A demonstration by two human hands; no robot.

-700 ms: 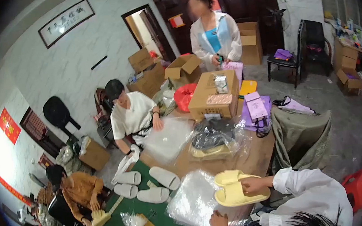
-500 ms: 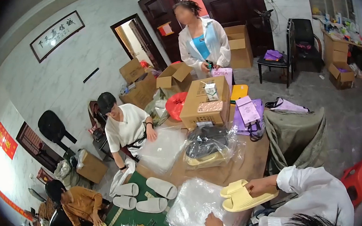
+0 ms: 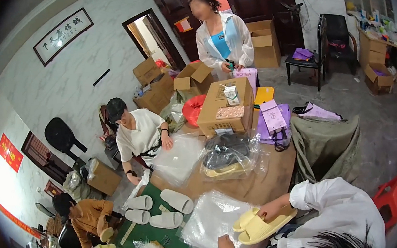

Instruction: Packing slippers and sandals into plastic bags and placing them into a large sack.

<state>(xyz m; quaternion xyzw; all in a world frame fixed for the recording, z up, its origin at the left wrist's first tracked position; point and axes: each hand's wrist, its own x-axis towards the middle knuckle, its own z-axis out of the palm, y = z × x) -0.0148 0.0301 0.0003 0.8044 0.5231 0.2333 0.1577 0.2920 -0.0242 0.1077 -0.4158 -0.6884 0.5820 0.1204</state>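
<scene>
1. The right hand [image 3: 270, 210] has its fingers closed on the pair of pale yellow slippers [image 3: 257, 234]; they come from above, near the strap part; the tips go partly out of sight there.
2. The pair is over the near right side of the clear plastic bags [image 3: 209, 218], close to the edge of the table [image 3: 279, 167]; whether it touches the bags, I cannot tell.
3. The long axis of the pair runs nearly from left to right, with the far-right end a little raised in the view; the toe straps point to the left, the heels to the right, toward the white sleeve [image 3: 324, 201].
4. The left hand [image 3: 227, 245] is at the near edge of the bags, its fingers curled; whether they pinch a bag, I cannot tell; the slippers lie just to its right, with a small gap; so the right hand is the nearer one, being in contact.
5. Left of the bags, four whitish slippers [image 3: 166, 220] stand on the green mat [image 3: 179, 243]; beyond, a wrapped package [image 3: 227, 154] lies on the table.
</scene>
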